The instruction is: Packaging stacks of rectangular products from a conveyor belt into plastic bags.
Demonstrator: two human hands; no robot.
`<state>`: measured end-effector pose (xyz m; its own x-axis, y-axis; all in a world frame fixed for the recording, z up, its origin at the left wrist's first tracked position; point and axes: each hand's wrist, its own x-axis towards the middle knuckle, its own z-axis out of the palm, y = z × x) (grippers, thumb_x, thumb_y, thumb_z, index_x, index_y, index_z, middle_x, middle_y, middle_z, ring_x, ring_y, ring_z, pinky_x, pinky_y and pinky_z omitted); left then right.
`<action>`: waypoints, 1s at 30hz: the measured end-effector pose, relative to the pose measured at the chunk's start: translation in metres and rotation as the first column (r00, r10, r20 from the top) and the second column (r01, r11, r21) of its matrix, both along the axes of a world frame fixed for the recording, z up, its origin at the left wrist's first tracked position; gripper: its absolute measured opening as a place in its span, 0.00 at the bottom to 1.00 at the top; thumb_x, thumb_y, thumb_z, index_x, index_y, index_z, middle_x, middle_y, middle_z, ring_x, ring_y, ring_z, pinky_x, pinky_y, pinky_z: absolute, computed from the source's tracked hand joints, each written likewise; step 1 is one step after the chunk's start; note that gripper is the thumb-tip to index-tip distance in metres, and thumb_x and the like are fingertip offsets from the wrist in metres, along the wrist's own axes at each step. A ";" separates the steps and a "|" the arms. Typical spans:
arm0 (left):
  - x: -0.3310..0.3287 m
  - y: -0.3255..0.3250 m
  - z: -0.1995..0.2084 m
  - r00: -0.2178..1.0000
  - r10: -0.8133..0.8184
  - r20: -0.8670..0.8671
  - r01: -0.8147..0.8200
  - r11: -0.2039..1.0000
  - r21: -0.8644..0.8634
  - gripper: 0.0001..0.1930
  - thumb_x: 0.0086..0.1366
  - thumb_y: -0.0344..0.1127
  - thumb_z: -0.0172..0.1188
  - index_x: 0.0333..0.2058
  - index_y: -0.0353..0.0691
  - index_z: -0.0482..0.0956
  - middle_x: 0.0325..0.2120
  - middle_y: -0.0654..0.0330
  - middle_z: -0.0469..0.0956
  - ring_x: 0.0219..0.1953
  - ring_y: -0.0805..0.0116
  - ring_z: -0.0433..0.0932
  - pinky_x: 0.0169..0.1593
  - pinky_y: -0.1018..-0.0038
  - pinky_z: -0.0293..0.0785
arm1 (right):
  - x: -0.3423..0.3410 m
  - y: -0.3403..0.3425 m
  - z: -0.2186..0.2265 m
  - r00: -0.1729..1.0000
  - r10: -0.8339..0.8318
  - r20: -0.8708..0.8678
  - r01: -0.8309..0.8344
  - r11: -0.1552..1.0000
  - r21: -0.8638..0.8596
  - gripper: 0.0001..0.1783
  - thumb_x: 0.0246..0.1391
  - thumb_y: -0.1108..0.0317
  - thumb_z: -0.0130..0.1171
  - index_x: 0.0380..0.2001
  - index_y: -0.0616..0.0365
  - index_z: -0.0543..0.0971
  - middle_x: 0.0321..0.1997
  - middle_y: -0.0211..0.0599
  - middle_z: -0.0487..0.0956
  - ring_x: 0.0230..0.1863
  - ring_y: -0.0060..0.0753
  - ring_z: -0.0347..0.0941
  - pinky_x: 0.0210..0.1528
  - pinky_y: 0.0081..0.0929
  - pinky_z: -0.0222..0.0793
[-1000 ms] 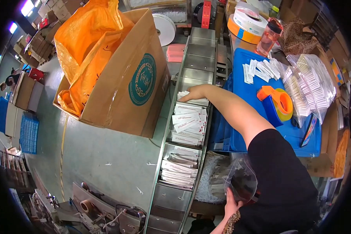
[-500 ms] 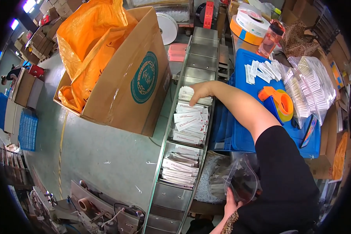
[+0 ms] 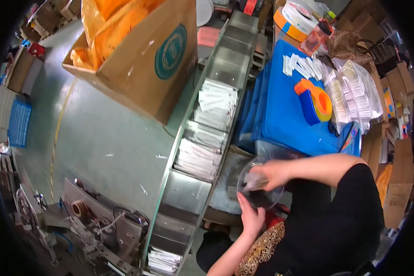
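clear plastic, thin and shiny, forms the open bag (image 3: 275, 198) between the two hands. its lower edge is held by the left hand (image 3: 252, 218), whose index finger points up along the film while the thumb stands apart, to the right. the left forearm rises at a slant from the lower edge, leaning right, with gold-patterned cloth (image 3: 262, 246) along it. the right hand (image 3: 275, 174) is just above, its forearm running almost level from a bent elbow by a black sleeve (image 3: 361, 198). its fingers are closed around a bunch of white packets (image 3: 254, 180) that points left, within the bag's outline; blur hides how deep it sits.

left of the right fingers runs a metal channel (image 3: 186, 187) with compartments. up and left of those fingers, two neighbouring compartments hold an upper pile (image 3: 216, 103) and a lower pile (image 3: 198, 156) of similar packets; a smaller pile (image 3: 163, 261) lies below and left of the left fingers. above the right fingers is a blue lid (image 3: 285, 124) bearing loose packets (image 3: 303, 68) and a tape dispenser (image 3: 309, 106), with filled clear bags (image 3: 352, 94) farther right. well apart, up and left of both hands' fingers, stands a cardboard box (image 3: 138, 78) with an orange liner (image 3: 117, 39).
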<state>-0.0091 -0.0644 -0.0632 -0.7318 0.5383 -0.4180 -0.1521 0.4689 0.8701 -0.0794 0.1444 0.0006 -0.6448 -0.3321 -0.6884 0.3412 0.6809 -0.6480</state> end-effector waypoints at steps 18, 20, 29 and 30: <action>0.024 -0.016 0.005 0.979 -0.180 -0.091 0.193 0.968 0.160 0.46 0.49 0.31 0.53 0.61 0.32 0.33 0.60 0.33 0.43 0.60 0.39 0.52 0.53 0.62 0.65 | 0.062 -0.063 -0.265 0.983 0.179 -0.040 -0.086 0.642 0.762 0.44 0.45 0.52 0.57 0.63 0.53 0.52 0.68 0.44 0.45 0.68 0.49 0.38 0.64 0.54 0.38; 0.019 -0.023 0.006 0.978 -0.176 -0.107 0.192 0.968 0.162 0.46 0.49 0.31 0.53 0.61 0.32 0.33 0.60 0.33 0.43 0.60 0.39 0.52 0.53 0.62 0.65 | 0.033 -0.052 -0.230 0.906 0.406 0.116 -0.385 0.679 0.625 0.41 0.46 0.52 0.57 0.61 0.54 0.55 0.66 0.44 0.51 0.67 0.49 0.43 0.63 0.49 0.43; 0.010 -0.016 0.007 0.973 -0.221 -0.068 0.225 0.973 0.055 0.46 0.49 0.33 0.53 0.61 0.30 0.33 0.61 0.35 0.42 0.60 0.41 0.53 0.52 0.63 0.66 | -0.153 0.044 0.026 0.774 -0.130 -0.619 0.247 0.963 0.107 0.34 0.45 0.60 0.60 0.55 0.59 0.64 0.53 0.50 0.69 0.53 0.42 0.67 0.54 0.34 0.62; 0.009 -0.013 0.005 0.971 -0.225 -0.075 0.229 0.972 0.052 0.46 0.49 0.33 0.53 0.61 0.30 0.33 0.61 0.35 0.42 0.60 0.41 0.53 0.52 0.63 0.66 | -0.170 0.054 0.015 0.783 -0.038 -0.621 0.233 0.943 0.236 0.38 0.43 0.58 0.62 0.56 0.60 0.62 0.55 0.51 0.66 0.54 0.45 0.65 0.55 0.35 0.61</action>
<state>0.0002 -0.0776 -0.0586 -0.6130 0.7165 -0.3330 0.0131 0.4307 0.9024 -0.2492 0.1983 0.0157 -0.9794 -0.0618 -0.1921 0.0518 0.8431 -0.5352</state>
